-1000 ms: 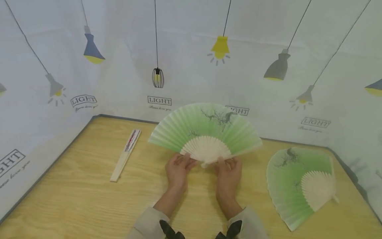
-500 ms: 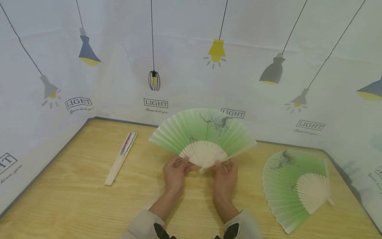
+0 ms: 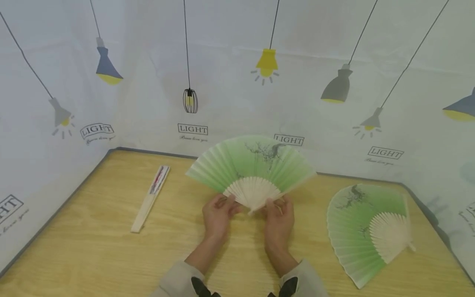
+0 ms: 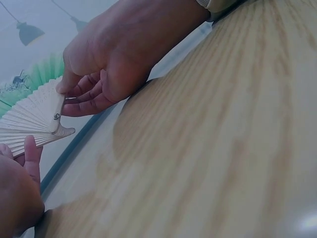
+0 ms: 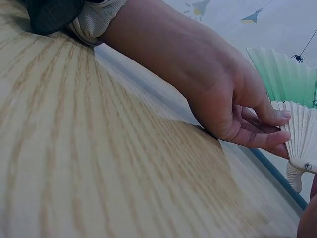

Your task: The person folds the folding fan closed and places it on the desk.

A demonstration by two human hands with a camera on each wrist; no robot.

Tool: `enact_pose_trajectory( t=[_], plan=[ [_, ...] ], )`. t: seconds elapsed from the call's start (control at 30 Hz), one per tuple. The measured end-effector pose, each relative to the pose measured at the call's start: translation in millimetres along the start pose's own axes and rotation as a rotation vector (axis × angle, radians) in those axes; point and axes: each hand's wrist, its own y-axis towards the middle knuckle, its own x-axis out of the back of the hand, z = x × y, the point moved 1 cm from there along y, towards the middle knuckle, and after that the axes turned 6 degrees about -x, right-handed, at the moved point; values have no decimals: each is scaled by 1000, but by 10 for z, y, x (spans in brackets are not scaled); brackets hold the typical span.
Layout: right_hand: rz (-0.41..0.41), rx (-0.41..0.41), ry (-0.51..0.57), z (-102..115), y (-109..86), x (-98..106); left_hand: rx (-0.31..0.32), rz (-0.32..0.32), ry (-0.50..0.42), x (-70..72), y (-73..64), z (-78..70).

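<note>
A green folding fan (image 3: pixel 222 165) with a dark branch print is spread wide in front of me in the head view. My left hand (image 3: pixel 217 216) pinches its left outer rib between thumb and fingers, and my right hand (image 3: pixel 279 216) pinches the right outer rib. Between the hands the pale ribs (image 4: pixel 34 111) meet at a pivot with a small curved tail, which shows in the left wrist view. In the right wrist view, the right thumb lies against the ribs (image 5: pixel 300 131) with the fingers curled behind.
To the right, a second green fan (image 3: pixel 356 231) lies spread on the wooden table (image 3: pixel 111 264). A folded fan (image 3: pixel 150 200) with a red and dark pattern lies at the left. White cloth walls (image 3: pixel 230 103) printed with lamps stand along the table's back and sides.
The view has shifted slightly. Both hands keep their hold on the fan, which looks a little lower and slightly narrower in spread than a second ago. The other fans stay in place.
</note>
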Motion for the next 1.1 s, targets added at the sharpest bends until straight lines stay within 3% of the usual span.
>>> enact_pose_trajectory(
  t=[0.47,0.7,1.1],
  plan=[
    [30,16,30,3,25,1,-8,5,39,-48,17,-26],
    [49,23,5,19,1,6,-7,-8,57,-50,18,-29],
    [54,-1,-70,14,-32,34,-5,30,139,-3,-7,-12]
  ],
)
